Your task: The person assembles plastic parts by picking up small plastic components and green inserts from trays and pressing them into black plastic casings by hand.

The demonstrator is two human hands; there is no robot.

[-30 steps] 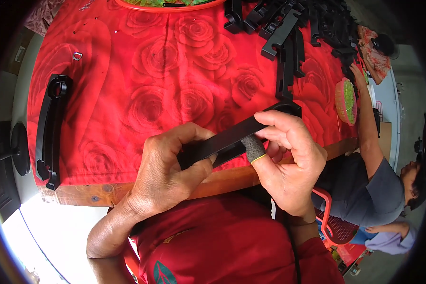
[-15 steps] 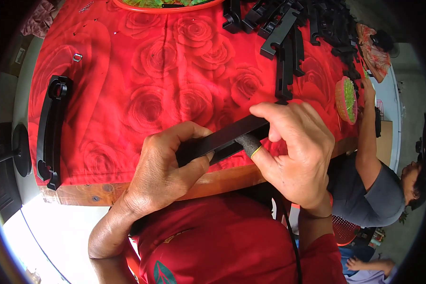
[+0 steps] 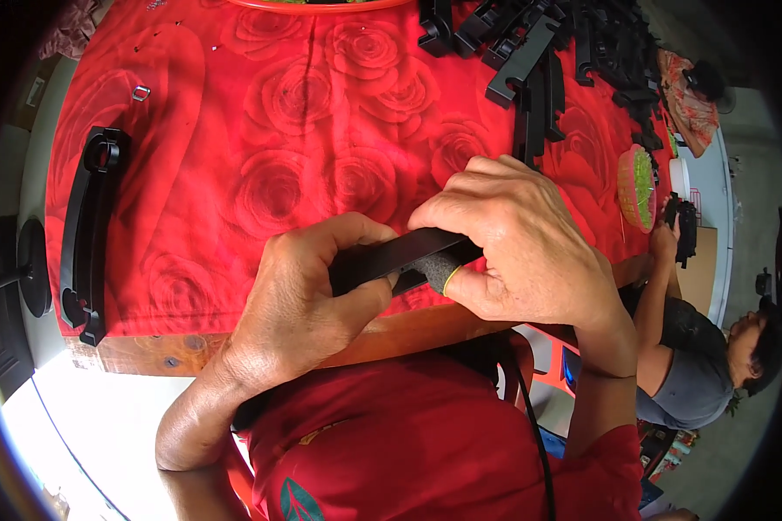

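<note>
Between my two hands is a long black plastic part, held tilted over the table's near edge. My left hand grips its left end, thumb below and fingers on the far side. Wrapped around the right portion is my right hand, its thumb in a dark grey finger sleeve pressed against the inner side. My right fingers hide that end of the part. A similar black part, long with a round opening at its far end, lies at the left of the table.
A heap of black parts covers the far right of the red rose-patterned tablecloth. An orange-red tray stands at the far edge, a pink basket of green pieces at right. A small metal ring lies far left. A co-worker sits at right.
My right hand has rolled over the part and moved slightly left and up, covering its right end. The left hand keeps its grip. The co-worker's arm has drawn back, now near a black part.
</note>
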